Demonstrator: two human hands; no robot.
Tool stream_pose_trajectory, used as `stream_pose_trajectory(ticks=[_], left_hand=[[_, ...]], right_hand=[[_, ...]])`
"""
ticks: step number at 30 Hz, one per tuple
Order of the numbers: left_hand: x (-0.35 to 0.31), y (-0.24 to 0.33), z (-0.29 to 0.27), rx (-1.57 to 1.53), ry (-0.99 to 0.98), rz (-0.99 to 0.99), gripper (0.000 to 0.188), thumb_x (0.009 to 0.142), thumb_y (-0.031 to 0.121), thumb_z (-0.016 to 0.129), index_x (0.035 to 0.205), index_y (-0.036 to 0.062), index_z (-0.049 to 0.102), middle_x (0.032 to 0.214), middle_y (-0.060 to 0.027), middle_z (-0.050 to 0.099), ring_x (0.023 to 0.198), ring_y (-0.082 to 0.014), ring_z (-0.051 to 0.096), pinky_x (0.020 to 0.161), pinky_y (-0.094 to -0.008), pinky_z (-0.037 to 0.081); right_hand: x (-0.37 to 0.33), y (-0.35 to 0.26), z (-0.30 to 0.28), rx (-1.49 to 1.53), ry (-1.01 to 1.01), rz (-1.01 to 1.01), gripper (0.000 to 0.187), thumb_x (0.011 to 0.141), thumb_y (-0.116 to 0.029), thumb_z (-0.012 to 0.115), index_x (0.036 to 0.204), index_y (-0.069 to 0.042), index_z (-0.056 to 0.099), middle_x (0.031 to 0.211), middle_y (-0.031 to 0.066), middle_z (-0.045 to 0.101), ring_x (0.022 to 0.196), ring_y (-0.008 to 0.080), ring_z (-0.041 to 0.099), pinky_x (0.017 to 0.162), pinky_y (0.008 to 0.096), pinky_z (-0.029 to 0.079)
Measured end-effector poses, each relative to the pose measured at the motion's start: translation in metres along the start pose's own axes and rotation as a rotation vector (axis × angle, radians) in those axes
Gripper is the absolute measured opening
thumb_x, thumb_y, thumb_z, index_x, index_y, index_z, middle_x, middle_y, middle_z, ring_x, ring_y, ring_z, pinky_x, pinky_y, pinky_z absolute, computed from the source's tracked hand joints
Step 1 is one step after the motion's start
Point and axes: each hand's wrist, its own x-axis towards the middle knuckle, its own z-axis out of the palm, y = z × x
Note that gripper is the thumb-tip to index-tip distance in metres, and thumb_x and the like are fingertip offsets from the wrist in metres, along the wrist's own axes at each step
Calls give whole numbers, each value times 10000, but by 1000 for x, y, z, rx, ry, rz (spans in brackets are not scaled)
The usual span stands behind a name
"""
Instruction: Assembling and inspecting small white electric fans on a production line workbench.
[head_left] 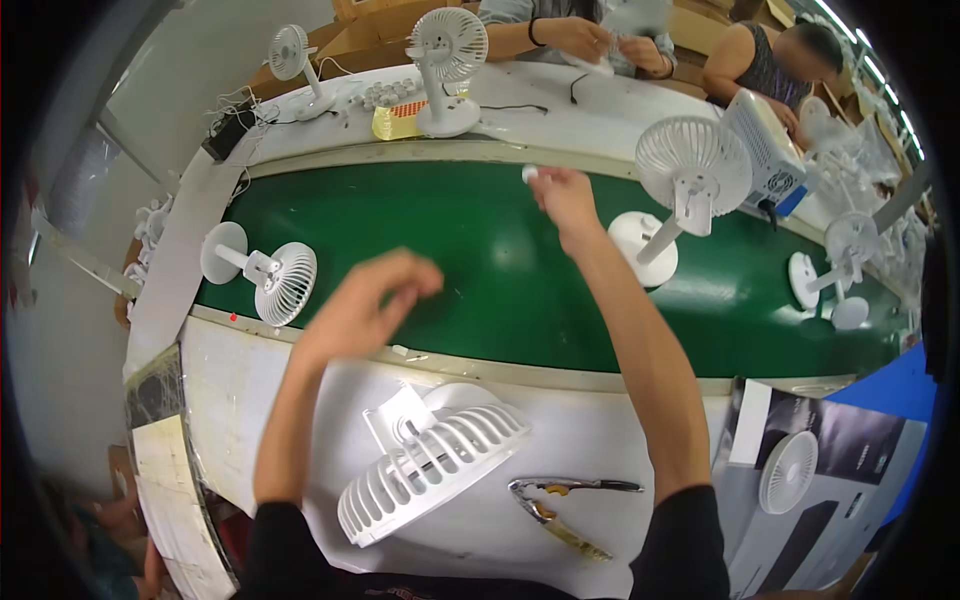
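Middle of the green belt [480, 270] is wide open for a hand to pass, but a fan lying down [262, 272] blocks the left end, upright fans [690, 175] crowd the right, and the fan grille [432, 458] and pliers [560, 500] clutter the near table [600, 440].

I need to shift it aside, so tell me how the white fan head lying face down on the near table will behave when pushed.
The white fan head looks like thin slatted plastic, so probably light and stiff. It rests tilted on its domed grille, so a push may rock or spin it rather than slide it. The slim ribs could crack under pressure. The pliers lie close on its right.
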Motion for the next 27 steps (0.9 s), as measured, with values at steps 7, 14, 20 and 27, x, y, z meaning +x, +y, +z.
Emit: stream_pose_trajectory(ticks=[7, 14, 20, 27], left_hand=[[-92, 29, 72, -430, -95, -73, 391, 805, 231, 763, 1137, 41, 680, 1385, -187, 584, 1403, -381, 446, 1170, -482, 352], [-94, 13, 116, -289, 83, 60, 462, 790, 136, 782, 1228, 51, 662, 1181, -67, 676, 1192, -259, 606, 999, -413, 471], [-99, -4, 110, -234, 301, -175, 449, 947, 206, 675, 1341, 15, 579, 1120, -73, 661, 992, -156, 635, 879, -304, 499], [3, -61, 40, -336, 853, -507, 446, 1033, 338, 572, 1219, -65, 624, 957, -188, 704, 839, -262, 659, 773, -390, 505]], right_hand=[[134, -3, 22, 85, 186, 50, 305, 880, -80, 723, 1105, 103, 630, 859, 85, 649, 736, 166, 610, 671, 260, 465], [123, -6, 6, -120, 253, 40, 495, 826, -195, 681, 1218, 101, 621, 1203, 236, 682, 1097, 334, 653, 923, 449, 500], [-53, -55, -20, 4, -180, -97, 272, 973, -130, 633, 1178, 48, 649, 1019, 102, 700, 943, 179, 675, 860, 286, 537], [-211, -28, -55, -151, -139, -107, 100, 985, -56, 630, 1047, 6, 678, 796, 21, 673, 607, 28, 539, 526, 205, 412]])
